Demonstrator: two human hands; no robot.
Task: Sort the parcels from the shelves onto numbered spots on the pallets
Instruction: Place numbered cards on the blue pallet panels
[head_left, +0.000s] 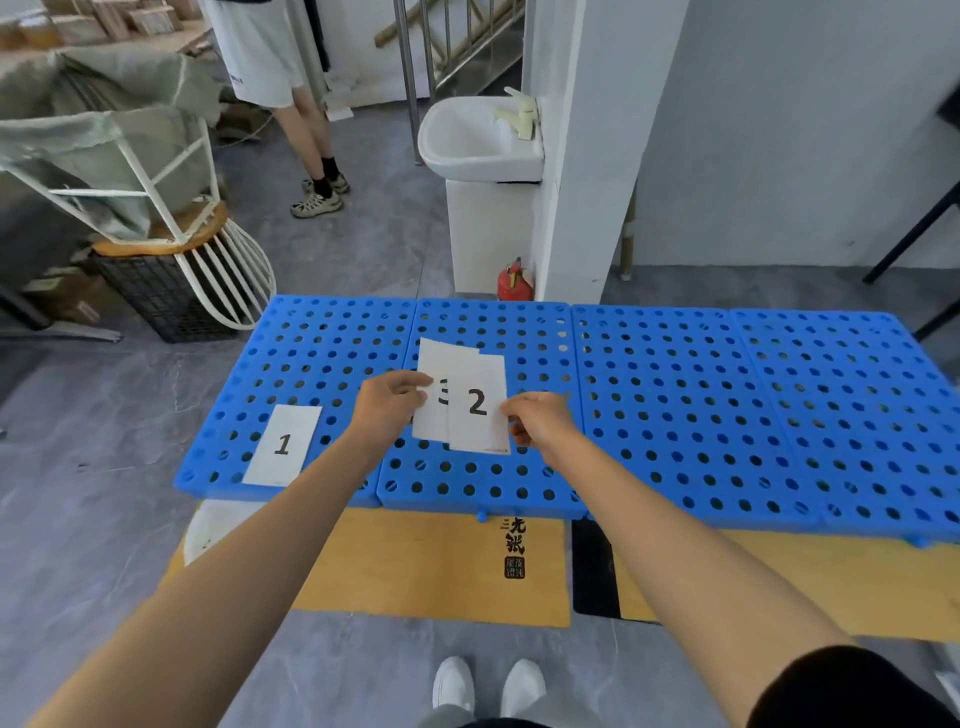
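Note:
A row of blue perforated pallets (675, 405) lies on the floor in front of me. A white sheet marked 1 (283, 445) lies flat on the leftmost pallet near its front edge. Above the second pallet I hold two overlapping white sheets. The front sheet marked 2 (480, 410) is pinched at its right edge by my right hand (540, 423). The back sheet (434, 374), its number mostly covered, is pinched at its left edge by my left hand (389, 408). No parcels or shelves are in view.
Yellow boards (441, 566) lie on the floor under the pallets' front edge. A white sink (478, 140), a pillar and a red extinguisher (514, 283) stand behind the pallets. A white chair with a sack (156, 208) and a black crate sit left. Another person's legs (311, 156) stand at the back.

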